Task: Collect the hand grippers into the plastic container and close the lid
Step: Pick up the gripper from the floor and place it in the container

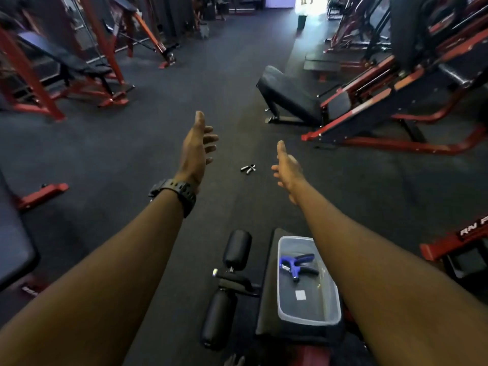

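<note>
A clear plastic container [282,307] sits lidless on a black bench pad at the bottom of the view, partly hidden by my right forearm. Inside it lies a blue hand gripper [297,265]. A black and silver hand gripper [248,169] lies on the dark floor farther ahead. My left hand [196,151], with a black watch on its wrist, is stretched forward, fingers apart, left of that floor gripper. My right hand [287,169] reaches forward to its right, also open and empty. No lid is visible.
The bench [266,299] under the container has black foam rollers [236,248] on its left. Red and black gym machines [383,109] stand on the right, with more racks and benches [79,75] on the left. A dark rubber floor aisle [232,75] runs ahead between them.
</note>
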`<state>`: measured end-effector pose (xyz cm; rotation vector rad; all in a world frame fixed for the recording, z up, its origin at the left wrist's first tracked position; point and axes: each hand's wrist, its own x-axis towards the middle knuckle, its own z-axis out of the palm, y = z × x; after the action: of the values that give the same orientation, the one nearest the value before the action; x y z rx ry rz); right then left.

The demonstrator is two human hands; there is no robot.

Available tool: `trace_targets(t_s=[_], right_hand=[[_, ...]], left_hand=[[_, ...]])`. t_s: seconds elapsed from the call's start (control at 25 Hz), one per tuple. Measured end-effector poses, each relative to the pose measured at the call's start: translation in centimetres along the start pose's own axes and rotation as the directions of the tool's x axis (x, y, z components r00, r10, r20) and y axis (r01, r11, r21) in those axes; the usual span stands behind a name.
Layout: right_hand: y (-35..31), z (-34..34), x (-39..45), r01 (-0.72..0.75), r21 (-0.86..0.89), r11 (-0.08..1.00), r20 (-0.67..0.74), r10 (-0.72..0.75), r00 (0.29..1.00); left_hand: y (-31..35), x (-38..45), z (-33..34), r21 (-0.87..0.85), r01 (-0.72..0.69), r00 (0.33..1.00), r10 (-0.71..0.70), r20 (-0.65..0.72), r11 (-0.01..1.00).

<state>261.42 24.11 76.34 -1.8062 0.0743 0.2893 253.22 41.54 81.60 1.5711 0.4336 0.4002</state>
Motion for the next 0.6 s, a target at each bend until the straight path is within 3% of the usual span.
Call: trace_targets(t_s=[0.2, 0.4, 0.6], right_hand=[[0.6, 2.2, -0.9, 0.006, -0.029, 1.000, 0.001, -0.006, 1.000], [0.4, 5.7, -0.8, 0.006, -0.005, 1.000, -0.099, -0.006, 0.995], [-0.7, 13.5, 0.0, -0.061, 0.050, 0.997, -0.143, 0.068, 0.987]], left_hand=[[-1.0, -0.5, -2.0, -0.016, 0.000, 1.000, 0.000, 0.031, 1.000], [-1.8, 2.1, -6.1, -0.043, -0.012, 0.997, 0.015, 0.072, 0.999], [-4.2, 7.4, -13.8, -0.029, 0.000, 0.987, 0.005, 0.161, 1.000]])
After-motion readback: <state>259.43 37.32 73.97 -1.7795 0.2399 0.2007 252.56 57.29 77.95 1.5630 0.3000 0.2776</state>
